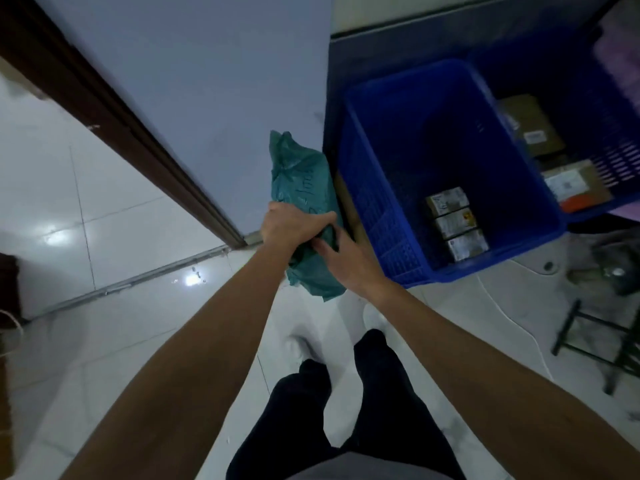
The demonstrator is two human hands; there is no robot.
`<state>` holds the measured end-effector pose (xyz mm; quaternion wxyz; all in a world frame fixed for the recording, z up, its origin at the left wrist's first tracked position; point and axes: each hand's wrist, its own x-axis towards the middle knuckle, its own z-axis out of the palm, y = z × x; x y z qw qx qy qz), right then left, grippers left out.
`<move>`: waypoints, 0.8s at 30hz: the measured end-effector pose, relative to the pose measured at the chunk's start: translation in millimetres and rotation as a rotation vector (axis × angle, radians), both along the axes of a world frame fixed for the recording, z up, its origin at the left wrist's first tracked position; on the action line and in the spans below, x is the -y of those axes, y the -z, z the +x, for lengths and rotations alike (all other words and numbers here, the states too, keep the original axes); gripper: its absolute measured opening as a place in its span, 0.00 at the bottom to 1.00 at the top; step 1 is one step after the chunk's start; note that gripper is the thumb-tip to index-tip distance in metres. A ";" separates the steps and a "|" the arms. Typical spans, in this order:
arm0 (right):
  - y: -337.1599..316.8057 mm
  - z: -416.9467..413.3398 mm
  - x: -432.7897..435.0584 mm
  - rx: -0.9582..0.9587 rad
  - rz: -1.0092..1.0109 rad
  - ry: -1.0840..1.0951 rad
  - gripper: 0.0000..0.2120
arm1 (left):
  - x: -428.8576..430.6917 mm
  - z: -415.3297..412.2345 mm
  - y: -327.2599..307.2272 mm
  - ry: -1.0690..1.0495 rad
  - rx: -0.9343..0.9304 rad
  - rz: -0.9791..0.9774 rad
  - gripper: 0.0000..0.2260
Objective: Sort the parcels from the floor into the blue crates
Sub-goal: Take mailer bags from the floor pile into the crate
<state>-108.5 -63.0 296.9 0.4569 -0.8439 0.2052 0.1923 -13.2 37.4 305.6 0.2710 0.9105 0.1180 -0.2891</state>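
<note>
Two hands are on one green parcel (301, 174), in the air just left of the blue crate (374, 188). The left hand (294, 225) curls over its top. The right hand (346, 263) lies against its side, and I cannot tell whether it grips. The soft bag may sag and catch the crate's rim, or slip out.

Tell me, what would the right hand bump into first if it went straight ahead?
The green parcel. The right hand points at it, fingertips seemingly touching it, just below where the left hand grips it.
</note>
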 end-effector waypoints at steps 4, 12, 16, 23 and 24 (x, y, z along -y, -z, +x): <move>-34.5 -0.4 18.0 0.098 0.033 0.098 0.36 | 22.9 9.7 -45.6 0.191 0.059 -0.007 0.44; -96.6 -3.2 81.1 0.233 -0.003 0.209 0.42 | 81.2 0.9 -108.4 0.170 0.154 -0.146 0.28; -120.8 -18.9 127.5 0.307 -0.044 0.226 0.45 | 126.7 -14.7 -131.7 0.148 0.205 -0.185 0.23; -152.7 -45.9 234.7 0.486 -0.228 0.221 0.52 | 239.0 -49.9 -173.0 0.128 0.287 -0.289 0.30; -156.8 -47.7 251.7 0.498 -0.269 0.209 0.56 | 257.2 -54.6 -178.0 0.132 0.311 -0.302 0.26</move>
